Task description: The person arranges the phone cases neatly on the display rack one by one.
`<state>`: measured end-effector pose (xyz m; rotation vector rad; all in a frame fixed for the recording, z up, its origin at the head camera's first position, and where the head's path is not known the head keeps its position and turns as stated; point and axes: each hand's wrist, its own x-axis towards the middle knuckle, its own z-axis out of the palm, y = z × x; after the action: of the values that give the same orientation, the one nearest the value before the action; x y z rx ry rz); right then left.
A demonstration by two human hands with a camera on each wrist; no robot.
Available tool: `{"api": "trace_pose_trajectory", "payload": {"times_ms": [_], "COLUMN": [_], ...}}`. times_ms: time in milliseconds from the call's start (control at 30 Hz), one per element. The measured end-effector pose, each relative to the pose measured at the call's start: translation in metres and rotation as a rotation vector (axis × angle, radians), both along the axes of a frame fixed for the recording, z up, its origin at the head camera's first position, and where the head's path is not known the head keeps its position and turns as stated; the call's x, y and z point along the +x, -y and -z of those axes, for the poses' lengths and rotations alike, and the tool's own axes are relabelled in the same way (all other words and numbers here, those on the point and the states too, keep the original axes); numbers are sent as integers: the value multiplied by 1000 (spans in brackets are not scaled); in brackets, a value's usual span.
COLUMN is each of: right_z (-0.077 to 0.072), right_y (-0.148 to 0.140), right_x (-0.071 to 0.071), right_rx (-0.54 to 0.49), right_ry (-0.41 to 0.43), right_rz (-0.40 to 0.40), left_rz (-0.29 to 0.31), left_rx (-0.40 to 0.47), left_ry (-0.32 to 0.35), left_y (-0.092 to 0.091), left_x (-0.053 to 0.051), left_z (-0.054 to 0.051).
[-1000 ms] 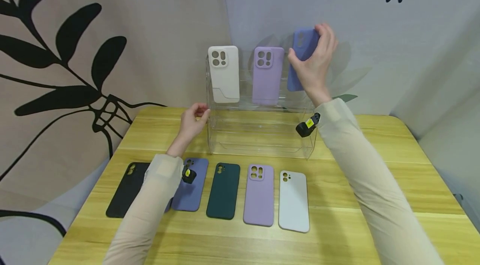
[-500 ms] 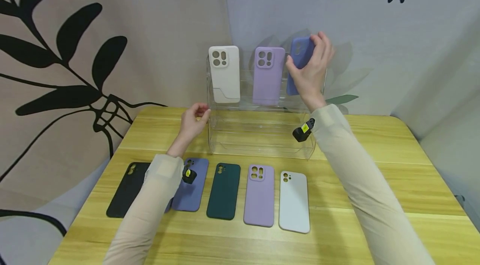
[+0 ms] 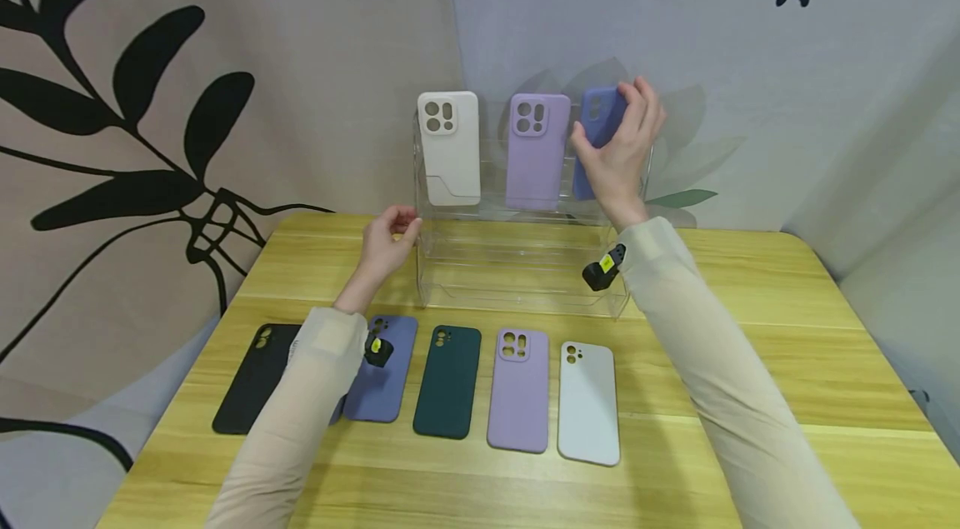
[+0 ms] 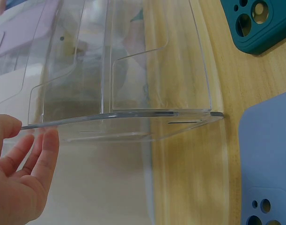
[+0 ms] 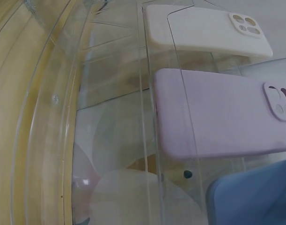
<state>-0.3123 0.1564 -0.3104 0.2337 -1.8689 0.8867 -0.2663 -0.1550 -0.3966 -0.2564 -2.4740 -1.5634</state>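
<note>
My right hand (image 3: 625,154) grips a blue phone case (image 3: 597,114) by its sides, upright at the right end of the clear acrylic display stand (image 3: 517,301). In the right wrist view, the blue case's lower end (image 5: 250,194) lies near the stand's top tier; that view does not show the hand. A white phone case (image 3: 453,154) and a light purple phone case (image 3: 536,150) stand on that tier, leaning back. At the stand's left side, my left hand (image 3: 385,246) pinches the edge of the side panel (image 4: 133,115) between thumb and fingers.
In a row before the stand lie a black case (image 3: 251,387), a blue-purple case (image 3: 386,379) partly behind the left sleeve, a dark green case (image 3: 447,383), a purple case (image 3: 517,396) and a white case (image 3: 588,404). A patterned curtain (image 3: 337,54) hangs behind the wooden table (image 3: 750,396).
My right hand has lowered the blue phone case toward the stand's top tier, moving down and slightly left. The left hand stays at the stand's side.
</note>
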Motion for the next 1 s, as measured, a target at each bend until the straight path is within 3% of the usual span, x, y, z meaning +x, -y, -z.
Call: {"api": "trace_pose_trajectory", "payload": {"times_ms": [600,1000], "right_z": [8,11], "right_y": [-1,2], "right_x": [-3,-3], "right_rx": [-30,-41], "right_ry": [-58,4], "right_rz": [44,63], "left_rz": [-5,1], "left_rx": [-27,-31], "left_ry": [3,11], "left_y": [1,0], "left_x": [2,2], "left_z": [0,-1]}}
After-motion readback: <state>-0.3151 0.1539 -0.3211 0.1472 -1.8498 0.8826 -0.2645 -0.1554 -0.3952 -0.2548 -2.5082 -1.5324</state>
